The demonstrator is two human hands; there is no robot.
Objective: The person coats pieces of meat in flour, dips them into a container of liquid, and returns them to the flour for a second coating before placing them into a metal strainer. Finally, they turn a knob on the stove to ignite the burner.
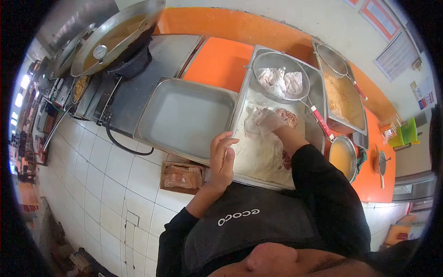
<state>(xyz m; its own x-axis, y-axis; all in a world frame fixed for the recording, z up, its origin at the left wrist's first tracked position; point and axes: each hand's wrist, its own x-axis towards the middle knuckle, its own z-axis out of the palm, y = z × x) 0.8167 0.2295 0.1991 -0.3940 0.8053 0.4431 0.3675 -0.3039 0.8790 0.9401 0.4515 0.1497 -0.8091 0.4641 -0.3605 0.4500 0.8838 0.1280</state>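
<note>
My left hand [222, 159] is raised by the near left edge of the flour tray [260, 159], fingers apart, holding nothing. My right hand [270, 122], in a thin clear glove, reaches down into the flour beside a piece of raw meat [288, 118]; its fingers are blurred and floury, so any grip is hidden. More dark red meat [287, 159] lies partly under my right forearm. Above, a round wire strainer [307, 98] rests in the tray with floured pieces [279, 82] inside.
An empty steel tray [187, 115] stands left of the flour. A large pan of oil [113, 39] with a thermometer is upper left. To the right are a crumb tray [339, 99], a bowl of yellow liquid [342, 156] and a small strainer [382, 164].
</note>
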